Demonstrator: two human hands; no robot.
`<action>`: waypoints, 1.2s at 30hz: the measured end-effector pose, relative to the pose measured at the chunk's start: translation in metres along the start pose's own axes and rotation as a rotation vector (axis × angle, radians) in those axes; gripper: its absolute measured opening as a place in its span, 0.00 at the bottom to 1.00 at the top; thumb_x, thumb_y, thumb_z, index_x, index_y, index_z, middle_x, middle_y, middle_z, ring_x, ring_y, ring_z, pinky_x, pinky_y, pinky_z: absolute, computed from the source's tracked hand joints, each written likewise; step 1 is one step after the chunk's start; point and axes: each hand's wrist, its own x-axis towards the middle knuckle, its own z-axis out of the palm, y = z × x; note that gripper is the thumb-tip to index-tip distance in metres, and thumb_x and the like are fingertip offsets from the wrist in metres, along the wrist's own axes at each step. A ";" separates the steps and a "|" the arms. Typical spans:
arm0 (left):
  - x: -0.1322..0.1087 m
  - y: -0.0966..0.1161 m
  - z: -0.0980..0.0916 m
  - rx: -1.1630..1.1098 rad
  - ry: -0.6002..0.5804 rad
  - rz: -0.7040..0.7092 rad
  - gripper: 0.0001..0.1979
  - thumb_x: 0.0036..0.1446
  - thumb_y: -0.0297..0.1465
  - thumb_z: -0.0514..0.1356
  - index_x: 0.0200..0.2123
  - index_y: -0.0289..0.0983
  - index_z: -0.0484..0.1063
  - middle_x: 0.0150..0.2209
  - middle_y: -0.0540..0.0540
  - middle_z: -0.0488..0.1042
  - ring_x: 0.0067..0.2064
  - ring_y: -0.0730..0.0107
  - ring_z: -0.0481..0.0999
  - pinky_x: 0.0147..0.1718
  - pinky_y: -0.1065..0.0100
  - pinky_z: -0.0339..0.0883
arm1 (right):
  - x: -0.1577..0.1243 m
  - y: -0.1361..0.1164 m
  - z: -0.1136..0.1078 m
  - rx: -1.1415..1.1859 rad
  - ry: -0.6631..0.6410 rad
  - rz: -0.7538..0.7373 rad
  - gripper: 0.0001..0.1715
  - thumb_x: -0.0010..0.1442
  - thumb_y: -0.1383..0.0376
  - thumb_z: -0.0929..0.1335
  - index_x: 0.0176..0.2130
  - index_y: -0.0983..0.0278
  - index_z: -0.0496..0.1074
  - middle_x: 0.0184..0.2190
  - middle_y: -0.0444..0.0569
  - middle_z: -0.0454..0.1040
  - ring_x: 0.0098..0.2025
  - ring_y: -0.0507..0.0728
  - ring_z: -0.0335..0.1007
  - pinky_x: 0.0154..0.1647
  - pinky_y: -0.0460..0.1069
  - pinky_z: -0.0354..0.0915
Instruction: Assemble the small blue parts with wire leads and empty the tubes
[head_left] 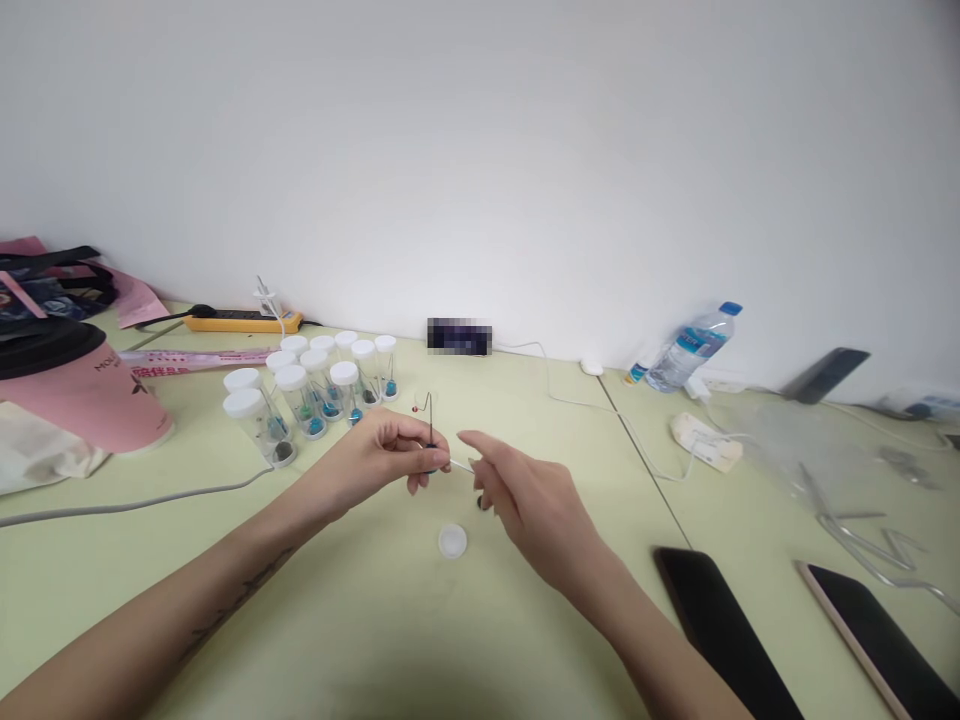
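Observation:
My left hand [405, 452] pinches a small piece with a dark blue base and a thin bent wire [430, 415] standing up from it. A tiny red bead-like bit shows at the wire's hooked end. My right hand [529, 500] is just to the right, its index finger stretched out and its other fingers curled. A thin white stick [462, 467] runs from the left fingertips into the right fingers. Under those fingers a small dark thing [481, 503] peeks out, mostly hidden. Below the hands a white round cap [452, 541] lies on the table.
Several clear vials with white caps [289, 376] stand left, bluish pieces inside. Further left are a pink cup [112, 395] and an orange power strip [240, 321]. To the right are a tilted water bottle [694, 348], a black phone [720, 620], another phone [877, 630] and cables.

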 end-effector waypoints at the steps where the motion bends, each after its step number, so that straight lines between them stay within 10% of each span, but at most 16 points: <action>1: 0.000 0.000 0.000 0.001 0.004 0.000 0.10 0.55 0.36 0.61 0.27 0.35 0.76 0.23 0.50 0.71 0.25 0.76 0.68 0.27 0.73 0.62 | 0.000 0.000 0.000 -0.016 -0.009 0.013 0.19 0.66 0.72 0.57 0.55 0.64 0.59 0.26 0.42 0.70 0.25 0.48 0.65 0.24 0.42 0.58; 7: 0.001 0.000 -0.004 -0.037 -0.012 -0.002 0.10 0.55 0.36 0.61 0.28 0.35 0.76 0.24 0.50 0.72 0.25 0.76 0.68 0.27 0.73 0.63 | 0.004 -0.004 -0.002 -0.228 0.130 -0.178 0.09 0.63 0.74 0.61 0.42 0.67 0.68 0.40 0.53 0.74 0.30 0.51 0.68 0.27 0.46 0.59; 12: 0.000 -0.001 -0.003 -0.047 -0.016 0.002 0.10 0.55 0.36 0.61 0.28 0.36 0.76 0.23 0.51 0.71 0.24 0.77 0.68 0.27 0.73 0.63 | 0.002 -0.003 -0.001 -0.226 0.149 -0.212 0.11 0.63 0.75 0.61 0.43 0.70 0.69 0.30 0.50 0.74 0.29 0.52 0.68 0.27 0.46 0.59; 20: -0.003 0.003 0.002 0.002 0.010 0.012 0.10 0.55 0.36 0.61 0.28 0.35 0.76 0.22 0.50 0.71 0.25 0.75 0.68 0.27 0.73 0.62 | 0.004 -0.012 0.003 0.300 0.045 0.200 0.12 0.67 0.69 0.59 0.48 0.63 0.66 0.25 0.41 0.71 0.21 0.46 0.66 0.24 0.41 0.61; 31: -0.001 0.001 0.001 -0.099 -0.041 -0.022 0.10 0.53 0.36 0.62 0.27 0.35 0.76 0.26 0.48 0.74 0.25 0.75 0.68 0.26 0.72 0.64 | 0.004 -0.007 -0.003 -0.115 0.035 -0.152 0.12 0.65 0.71 0.60 0.47 0.69 0.68 0.33 0.50 0.72 0.30 0.51 0.68 0.28 0.45 0.61; 36: -0.003 0.004 0.007 -0.043 -0.046 -0.025 0.10 0.54 0.36 0.61 0.28 0.35 0.76 0.22 0.49 0.72 0.24 0.75 0.68 0.26 0.72 0.63 | 0.000 -0.006 -0.003 0.034 -0.016 -0.051 0.20 0.65 0.74 0.57 0.54 0.65 0.64 0.28 0.45 0.71 0.27 0.49 0.67 0.25 0.42 0.61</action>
